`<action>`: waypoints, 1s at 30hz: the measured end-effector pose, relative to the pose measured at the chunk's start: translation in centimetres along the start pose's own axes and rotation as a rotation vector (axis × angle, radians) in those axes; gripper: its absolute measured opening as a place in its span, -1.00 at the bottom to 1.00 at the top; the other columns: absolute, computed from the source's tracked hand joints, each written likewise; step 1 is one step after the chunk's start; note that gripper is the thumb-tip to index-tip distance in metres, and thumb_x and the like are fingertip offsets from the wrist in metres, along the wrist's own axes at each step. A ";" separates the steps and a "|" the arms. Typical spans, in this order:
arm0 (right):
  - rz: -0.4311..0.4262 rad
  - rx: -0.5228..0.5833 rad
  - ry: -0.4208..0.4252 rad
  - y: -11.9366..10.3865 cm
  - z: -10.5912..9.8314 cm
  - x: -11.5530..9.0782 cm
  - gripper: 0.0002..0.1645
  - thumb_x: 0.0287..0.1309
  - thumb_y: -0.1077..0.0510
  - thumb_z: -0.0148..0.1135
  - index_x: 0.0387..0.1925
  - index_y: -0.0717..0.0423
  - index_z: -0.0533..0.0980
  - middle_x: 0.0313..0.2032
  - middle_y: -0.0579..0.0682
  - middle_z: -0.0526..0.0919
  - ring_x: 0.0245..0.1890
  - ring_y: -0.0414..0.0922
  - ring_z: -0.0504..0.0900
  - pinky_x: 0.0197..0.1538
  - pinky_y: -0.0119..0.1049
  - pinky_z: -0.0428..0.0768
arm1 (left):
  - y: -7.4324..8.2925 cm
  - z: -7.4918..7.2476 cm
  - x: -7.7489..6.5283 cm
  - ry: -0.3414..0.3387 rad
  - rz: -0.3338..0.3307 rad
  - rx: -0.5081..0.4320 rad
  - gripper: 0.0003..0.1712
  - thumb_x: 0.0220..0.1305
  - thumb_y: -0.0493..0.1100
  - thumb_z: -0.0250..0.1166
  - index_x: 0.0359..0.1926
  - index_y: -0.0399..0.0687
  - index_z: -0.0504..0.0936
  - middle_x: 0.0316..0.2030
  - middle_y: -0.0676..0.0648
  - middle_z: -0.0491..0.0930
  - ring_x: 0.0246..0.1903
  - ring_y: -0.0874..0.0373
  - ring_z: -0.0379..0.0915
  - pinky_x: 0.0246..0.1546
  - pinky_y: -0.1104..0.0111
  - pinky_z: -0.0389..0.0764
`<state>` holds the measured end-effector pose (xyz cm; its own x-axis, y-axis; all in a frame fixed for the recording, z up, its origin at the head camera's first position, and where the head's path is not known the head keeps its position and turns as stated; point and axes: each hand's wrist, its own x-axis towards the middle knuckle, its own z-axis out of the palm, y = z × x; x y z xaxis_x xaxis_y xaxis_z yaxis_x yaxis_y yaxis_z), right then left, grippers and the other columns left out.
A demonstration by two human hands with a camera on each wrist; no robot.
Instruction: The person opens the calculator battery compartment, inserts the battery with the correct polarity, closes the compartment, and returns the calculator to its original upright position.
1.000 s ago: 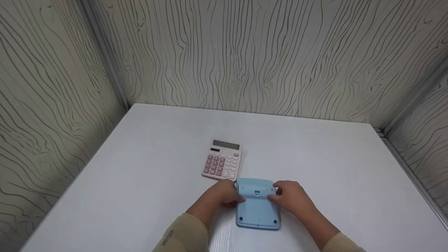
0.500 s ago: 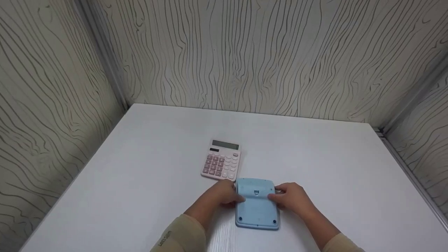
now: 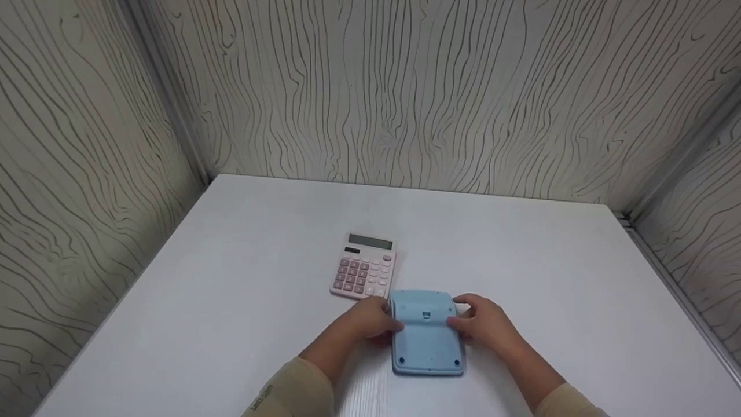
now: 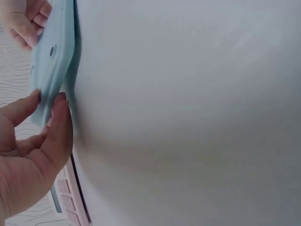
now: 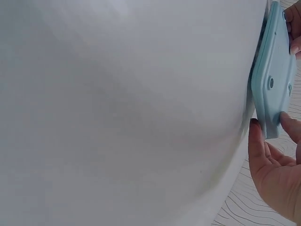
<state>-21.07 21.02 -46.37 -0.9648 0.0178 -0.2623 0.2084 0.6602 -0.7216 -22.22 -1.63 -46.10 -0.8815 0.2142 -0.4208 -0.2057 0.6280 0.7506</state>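
Note:
A light blue calculator [image 3: 428,344] lies back side up between both hands, near the front of the table in the head view. My left hand [image 3: 371,318] pinches its left edge, thumb on the back and fingers under the rim. On the opposite edge my right hand [image 3: 485,322] pinches it in the same way. In the left wrist view the blue calculator [image 4: 55,33] is close over the tabletop, with fingertips beneath its edge. Its keys and screen face down, hidden. A pink calculator [image 3: 366,266] lies face up just beyond the left hand.
The white table [image 3: 231,243] carries both calculators. Wood-grain patterned panels [image 3: 370,92] stand behind it and at both sides, with grey metal posts at the corners.
The blue calculator has shifted slightly, its far end rising a little in view. The right hand's index finger has moved along the edge near the top corner. Both hands keep hold.

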 end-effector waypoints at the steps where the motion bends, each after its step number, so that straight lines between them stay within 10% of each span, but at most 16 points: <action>1: -0.005 0.009 0.004 -0.1 -0.2 0.0 -0.34 -0.06 0.05 0.37 0.11 0.11 0.39 -0.41 -0.01 0.55 -0.46 -0.18 0.56 -0.33 -0.28 0.59 | 0.2 -0.1 -0.1 0.004 0.005 -0.016 -0.65 0.02 -0.11 0.36 -0.20 -0.19 0.50 -0.45 -0.04 0.51 -0.45 0.12 0.47 -0.38 0.29 0.53; 12: -0.012 0.133 -0.001 -1.8 -1.3 -0.4 -0.32 0.03 -0.02 0.30 0.17 0.12 0.33 -0.24 0.06 0.55 -0.28 -0.13 0.60 -0.13 -0.22 0.59 | 2.3 -0.7 -0.9 0.012 0.012 -0.230 -0.63 0.04 -0.11 0.36 -0.17 -0.14 0.45 -0.33 -0.05 0.50 -0.38 0.13 0.52 -0.38 0.32 0.61; 24: -0.030 0.140 -0.035 -3.4 -0.5 -0.8 0.10 -0.10 -0.40 0.20 0.35 -0.05 -0.02 0.17 0.27 0.31 0.14 0.22 0.34 0.11 0.16 0.34 | 4.2 -0.6 -2.2 0.054 0.115 -0.247 -0.64 0.12 -0.09 0.31 -0.11 -0.08 0.42 -0.32 -0.04 0.48 -0.40 0.15 0.53 -0.38 0.30 0.63; 30: -0.056 0.220 -0.057 -4.0 0.3 -0.6 -0.02 0.02 -0.34 0.15 0.35 -0.03 0.02 0.28 0.28 0.16 0.24 0.25 0.20 0.16 0.16 0.29 | 5.5 -0.1 -2.9 0.035 0.186 -0.271 -0.56 0.14 0.01 0.28 -0.03 -0.07 0.40 -0.28 -0.04 0.49 -0.32 0.11 0.55 -0.35 0.24 0.63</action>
<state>-21.29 18.17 -43.52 -0.9666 -0.0609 -0.2490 0.1905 0.4793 -0.8567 -20.82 1.10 -40.66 -0.9278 0.2774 -0.2496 -0.1413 0.3578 0.9231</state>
